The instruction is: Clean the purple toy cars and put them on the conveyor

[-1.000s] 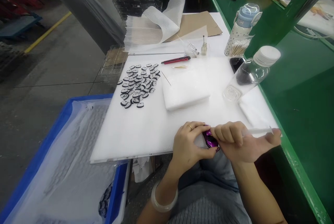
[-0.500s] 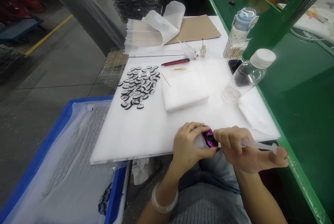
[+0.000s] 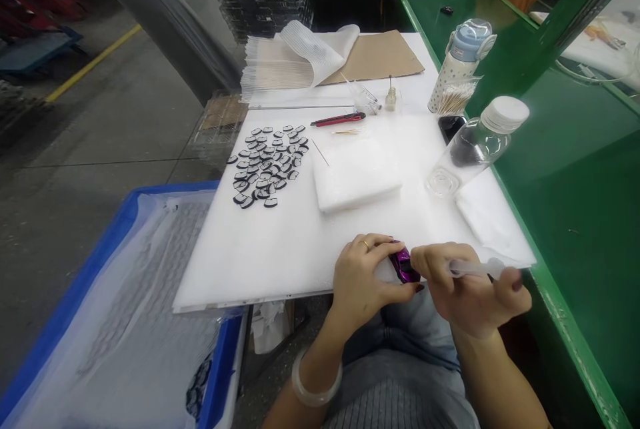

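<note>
My left hand (image 3: 361,282) grips a small shiny purple toy car body (image 3: 405,267) between thumb and fingers at the table's near edge. A translucent plastic syringe (image 3: 473,268) is in my right hand (image 3: 465,292), its fingers curled round the barrel and the thumb at the plunger's end. The right fingertips are close against the car's right side; the syringe tip is hidden behind them. Beyond my hands lies a folded stack of white foam sheet (image 3: 357,179). Many small black-rimmed pale pieces (image 3: 270,165) are spread over the table's left part.
A red utility knife (image 3: 339,119), cotton swabs (image 3: 456,99) and a small glass jar (image 3: 391,99) lie farther back. On the right stand a clear bottle (image 3: 475,145) and a dotted flask (image 3: 457,62). A blue-rimmed bin (image 3: 125,215) is at lower left.
My right thumb has moved in toward the fingers, and less of the syringe's plunger sticks out. My left hand and the purple toy car body have hardly moved.
</note>
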A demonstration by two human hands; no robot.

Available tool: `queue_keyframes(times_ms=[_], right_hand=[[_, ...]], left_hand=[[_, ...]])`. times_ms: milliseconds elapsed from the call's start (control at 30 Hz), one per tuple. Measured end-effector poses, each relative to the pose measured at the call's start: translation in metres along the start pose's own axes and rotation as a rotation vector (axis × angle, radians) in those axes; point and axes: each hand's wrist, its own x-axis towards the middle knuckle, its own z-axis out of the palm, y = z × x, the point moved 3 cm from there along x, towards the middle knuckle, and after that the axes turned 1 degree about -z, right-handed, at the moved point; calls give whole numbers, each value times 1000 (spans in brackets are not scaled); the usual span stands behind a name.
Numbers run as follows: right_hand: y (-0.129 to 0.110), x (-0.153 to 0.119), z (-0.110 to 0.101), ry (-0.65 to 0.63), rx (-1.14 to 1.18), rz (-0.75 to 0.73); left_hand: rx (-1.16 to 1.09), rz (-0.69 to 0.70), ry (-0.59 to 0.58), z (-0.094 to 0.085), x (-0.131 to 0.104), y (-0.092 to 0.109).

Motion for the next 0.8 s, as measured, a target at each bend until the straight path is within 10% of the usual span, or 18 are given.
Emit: queue_keyframes(times_ms=[233,367,467,633,800], right_hand=[[-19,68,-2,222,-89,-376],[4,100,5,80,-372,-178],[5,67,-15,174,-556,-282],[8,2,-105,700,-1081,-255],[26,-4,-150,672,-1503,-100]], left_hand=[[30,26,-45,1,-3,-3],[78,54,-92,-2,-6,-3],[116,63,-124,-4,-8,-3],[163,76,-70,0,-7,-4],[229,52,-16,6,-10,-14]])
